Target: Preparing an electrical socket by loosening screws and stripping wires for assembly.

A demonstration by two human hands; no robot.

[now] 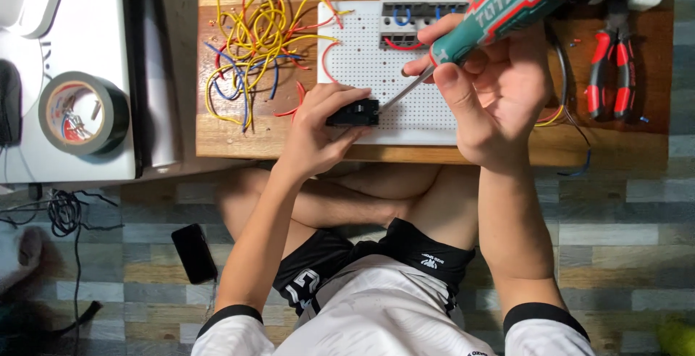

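1. Black and small, the plastic part (353, 112) sat on the near edge of the white perforated board (376, 59), pinched between the fingers and thumb of the left hand (318, 128).
2. The right hand (486, 92) was closed tight around the green and red handle of the screwdriver (499, 9), whose metal tip met the part's right end.
3. A slip looked possible: the blade came in at a slant, so a hard push could have skated it off the part and into the left fingertips just beside it.
4. Only a light pinch steadied the part, so twisting might have turned or tipped it off the board.
5. Loose yellow, red and blue wires (253, 45) lay tangled near the left wrist and could have snagged; the red pliers (612, 74) rested well apart.
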